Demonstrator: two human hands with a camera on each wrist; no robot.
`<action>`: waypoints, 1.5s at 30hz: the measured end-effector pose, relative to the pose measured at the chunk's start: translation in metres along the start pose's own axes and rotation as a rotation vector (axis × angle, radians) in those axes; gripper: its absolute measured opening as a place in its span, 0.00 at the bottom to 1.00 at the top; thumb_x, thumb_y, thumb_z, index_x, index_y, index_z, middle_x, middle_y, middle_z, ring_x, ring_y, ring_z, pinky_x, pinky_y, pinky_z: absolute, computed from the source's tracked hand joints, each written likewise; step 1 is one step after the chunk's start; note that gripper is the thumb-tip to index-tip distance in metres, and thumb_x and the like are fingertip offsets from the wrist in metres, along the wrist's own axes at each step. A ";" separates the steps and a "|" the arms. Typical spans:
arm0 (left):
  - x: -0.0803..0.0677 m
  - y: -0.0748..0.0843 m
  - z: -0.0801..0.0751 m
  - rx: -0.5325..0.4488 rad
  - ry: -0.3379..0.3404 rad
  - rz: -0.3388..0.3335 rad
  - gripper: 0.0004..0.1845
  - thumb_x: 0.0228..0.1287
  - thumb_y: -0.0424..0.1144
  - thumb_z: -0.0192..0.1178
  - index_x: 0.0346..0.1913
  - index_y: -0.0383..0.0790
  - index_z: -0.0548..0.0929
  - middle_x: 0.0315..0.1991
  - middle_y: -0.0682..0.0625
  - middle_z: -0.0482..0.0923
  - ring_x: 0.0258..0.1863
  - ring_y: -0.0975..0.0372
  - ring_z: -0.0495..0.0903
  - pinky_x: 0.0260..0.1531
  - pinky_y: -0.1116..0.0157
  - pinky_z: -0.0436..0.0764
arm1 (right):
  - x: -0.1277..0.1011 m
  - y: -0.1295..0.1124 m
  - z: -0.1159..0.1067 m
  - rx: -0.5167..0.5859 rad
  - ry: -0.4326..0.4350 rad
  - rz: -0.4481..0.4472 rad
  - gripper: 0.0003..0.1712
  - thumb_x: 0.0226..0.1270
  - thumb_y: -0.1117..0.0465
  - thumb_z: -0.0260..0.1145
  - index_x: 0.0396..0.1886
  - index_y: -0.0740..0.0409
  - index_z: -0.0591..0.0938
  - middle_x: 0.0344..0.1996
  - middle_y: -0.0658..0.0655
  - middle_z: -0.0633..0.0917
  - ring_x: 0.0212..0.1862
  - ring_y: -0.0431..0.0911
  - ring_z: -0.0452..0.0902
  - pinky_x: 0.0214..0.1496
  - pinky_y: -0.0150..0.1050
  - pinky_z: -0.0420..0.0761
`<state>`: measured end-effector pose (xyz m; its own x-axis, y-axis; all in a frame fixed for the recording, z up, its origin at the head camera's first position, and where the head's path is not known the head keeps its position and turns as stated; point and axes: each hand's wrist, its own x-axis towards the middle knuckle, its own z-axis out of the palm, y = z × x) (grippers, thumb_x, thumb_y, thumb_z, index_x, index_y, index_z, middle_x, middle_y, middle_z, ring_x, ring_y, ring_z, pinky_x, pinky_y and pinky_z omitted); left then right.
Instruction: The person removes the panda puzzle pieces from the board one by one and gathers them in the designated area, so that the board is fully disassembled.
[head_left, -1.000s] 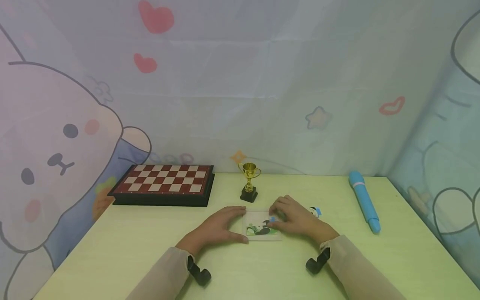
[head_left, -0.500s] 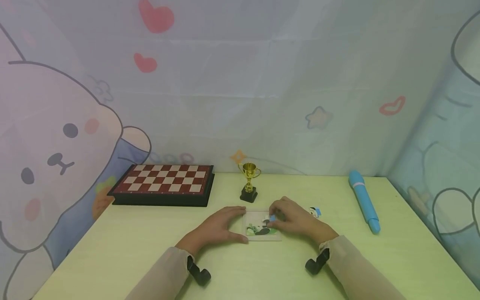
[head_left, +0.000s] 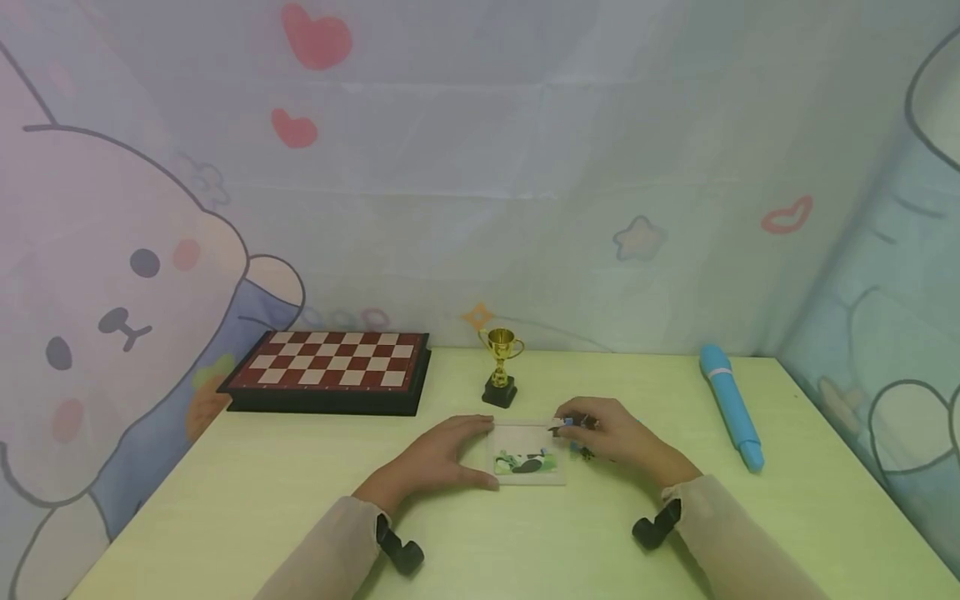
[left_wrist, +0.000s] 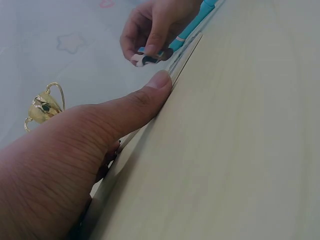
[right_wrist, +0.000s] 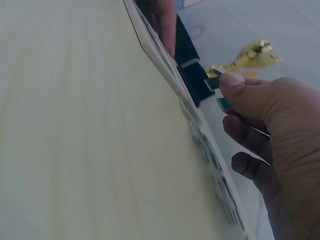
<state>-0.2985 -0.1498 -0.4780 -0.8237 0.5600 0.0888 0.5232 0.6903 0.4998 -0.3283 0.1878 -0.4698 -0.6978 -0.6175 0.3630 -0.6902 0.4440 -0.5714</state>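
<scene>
Since the earlier frames the right hand (head_left: 615, 437) is drawing back from over the puzzle tray (head_left: 527, 454) to its right edge, and it is now pinching a small puzzle piece (head_left: 564, 425) between thumb and curled fingers, just above the tray's upper right corner; earlier that hand was lying across the tray's right part with a blue piece under its fingers; the loose piece that was showing on the table beyond the right hand is no longer showing in the head view. Ranging downward in size: the pale green table (head_left: 262, 475) is bearing everything; the chessboard (head_left: 330, 371) is sitting at its far left, unchanged; the blue pen (head_left: 731, 404) is lying along the far right, unchanged; the left hand (head_left: 438, 454) is keeping its place, fingers fairly straight and thumb pressing against the tray's left edge, gripping nothing; the tray is lying flat between the two hands, part of its picture filled in; the gold trophy (head_left: 501, 375) is standing just behind it, upright.
</scene>
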 end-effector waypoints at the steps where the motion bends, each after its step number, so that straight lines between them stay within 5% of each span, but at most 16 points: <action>1: 0.000 0.000 0.000 0.003 0.000 0.002 0.55 0.45 0.77 0.66 0.75 0.53 0.67 0.75 0.58 0.62 0.75 0.58 0.59 0.72 0.51 0.61 | -0.005 0.003 -0.004 0.000 0.006 0.012 0.14 0.73 0.54 0.66 0.55 0.50 0.83 0.42 0.44 0.85 0.39 0.38 0.80 0.39 0.37 0.83; 16: 0.002 -0.002 0.002 0.014 0.004 0.000 0.55 0.45 0.78 0.66 0.76 0.54 0.67 0.75 0.60 0.62 0.75 0.60 0.59 0.73 0.53 0.61 | -0.086 0.034 -0.047 -0.049 0.151 0.196 0.03 0.69 0.58 0.71 0.40 0.45 0.86 0.30 0.41 0.83 0.30 0.38 0.75 0.30 0.33 0.76; 30: 0.002 -0.002 0.001 0.012 0.001 -0.003 0.55 0.45 0.78 0.65 0.76 0.54 0.67 0.75 0.59 0.61 0.75 0.60 0.58 0.73 0.52 0.60 | -0.092 0.044 -0.049 -0.051 0.116 0.070 0.10 0.65 0.63 0.73 0.43 0.48 0.82 0.34 0.44 0.80 0.34 0.39 0.72 0.32 0.31 0.74; 37: 0.002 -0.002 0.000 0.025 -0.002 -0.002 0.55 0.46 0.77 0.65 0.76 0.54 0.66 0.76 0.58 0.61 0.75 0.59 0.58 0.73 0.52 0.60 | -0.089 0.027 -0.051 -0.047 0.116 0.080 0.12 0.61 0.68 0.74 0.42 0.57 0.82 0.36 0.53 0.82 0.34 0.46 0.74 0.33 0.32 0.74; 45: 0.001 -0.002 0.001 0.017 0.003 0.009 0.55 0.45 0.78 0.65 0.75 0.54 0.67 0.75 0.58 0.62 0.75 0.59 0.59 0.72 0.52 0.61 | -0.092 0.042 -0.049 -0.024 0.130 0.090 0.09 0.67 0.63 0.71 0.41 0.45 0.82 0.33 0.44 0.81 0.32 0.40 0.73 0.30 0.32 0.75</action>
<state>-0.3001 -0.1500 -0.4802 -0.8195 0.5649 0.0964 0.5345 0.6927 0.4843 -0.3031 0.2954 -0.4910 -0.7746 -0.4865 0.4041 -0.6273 0.5098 -0.5887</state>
